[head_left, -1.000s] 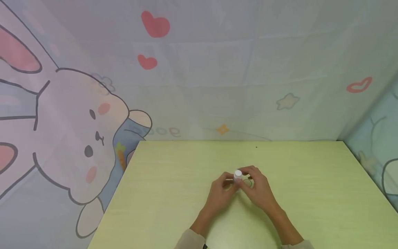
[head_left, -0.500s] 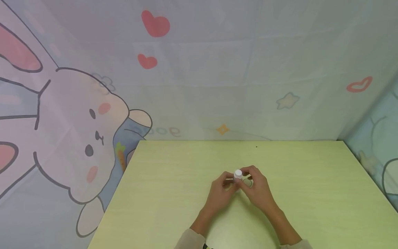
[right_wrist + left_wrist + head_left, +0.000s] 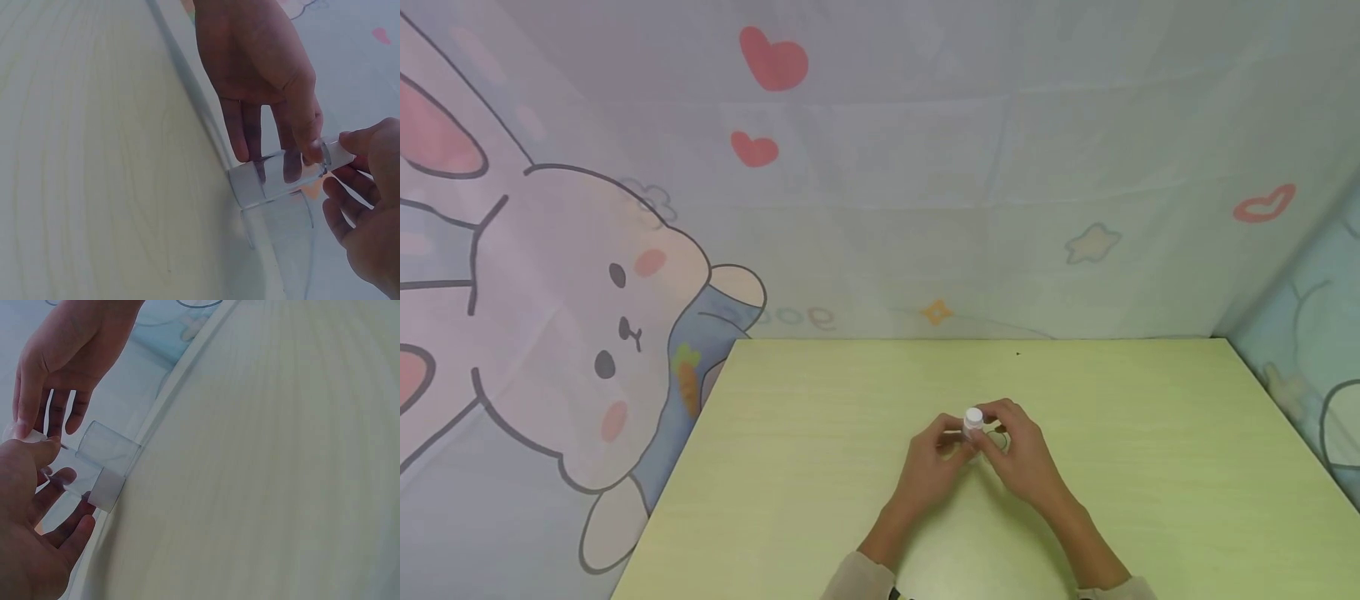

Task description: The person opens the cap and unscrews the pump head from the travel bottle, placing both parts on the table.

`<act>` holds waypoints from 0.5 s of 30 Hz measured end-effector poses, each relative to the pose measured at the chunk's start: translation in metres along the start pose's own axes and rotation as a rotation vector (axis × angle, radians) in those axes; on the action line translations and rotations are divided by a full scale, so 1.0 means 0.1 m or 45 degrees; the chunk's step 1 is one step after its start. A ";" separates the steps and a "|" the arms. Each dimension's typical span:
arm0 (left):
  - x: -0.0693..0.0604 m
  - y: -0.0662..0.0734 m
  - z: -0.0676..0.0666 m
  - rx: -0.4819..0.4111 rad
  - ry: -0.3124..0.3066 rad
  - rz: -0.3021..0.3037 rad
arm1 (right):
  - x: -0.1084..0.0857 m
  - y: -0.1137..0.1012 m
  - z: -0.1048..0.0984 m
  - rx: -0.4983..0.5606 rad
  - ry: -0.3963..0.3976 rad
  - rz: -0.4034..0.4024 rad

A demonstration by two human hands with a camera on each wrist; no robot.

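Note:
A small clear bottle [image 3: 250,185] with white in its bottom stands upright on the table between both hands. My left hand [image 3: 928,468] grips its body, thumb on one side and fingers on the other. The white cap [image 3: 973,415] is on the bottle's neck, and my right hand [image 3: 1028,458] pinches it between thumb and forefinger. The right hand's other fingers hang loosely curled below the cap. Just right of the bottle stands a clear, open-topped glass [image 3: 109,449], seen in the head view only as a faint rim partly behind the right hand.
The pale yellow-green table [image 3: 820,400] reaches back to a printed cloth wall [image 3: 880,208] with hearts and a rabbit. Another cloth [image 3: 1322,333] hangs along the right side. A tiny dark speck [image 3: 1018,354] lies near the table's back edge.

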State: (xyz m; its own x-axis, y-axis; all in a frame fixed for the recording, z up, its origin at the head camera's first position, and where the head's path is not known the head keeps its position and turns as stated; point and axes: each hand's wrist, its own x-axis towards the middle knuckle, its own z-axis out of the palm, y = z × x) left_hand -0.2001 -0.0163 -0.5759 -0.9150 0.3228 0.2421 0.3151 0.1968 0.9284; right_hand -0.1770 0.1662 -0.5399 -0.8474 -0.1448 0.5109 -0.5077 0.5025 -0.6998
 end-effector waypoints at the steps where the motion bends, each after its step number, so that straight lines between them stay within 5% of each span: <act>1: 0.00 0.00 0.00 0.001 0.001 0.002 | 0.00 0.00 0.00 0.002 -0.001 -0.005; 15: 0.00 0.00 0.00 -0.011 0.000 0.023 | 0.00 0.00 -0.01 0.020 -0.046 0.001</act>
State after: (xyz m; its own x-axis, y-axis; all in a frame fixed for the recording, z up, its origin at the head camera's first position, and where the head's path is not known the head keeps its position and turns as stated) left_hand -0.1999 -0.0162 -0.5756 -0.9091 0.3262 0.2591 0.3297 0.1831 0.9262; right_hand -0.1768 0.1672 -0.5389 -0.8528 -0.1748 0.4921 -0.5089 0.4896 -0.7081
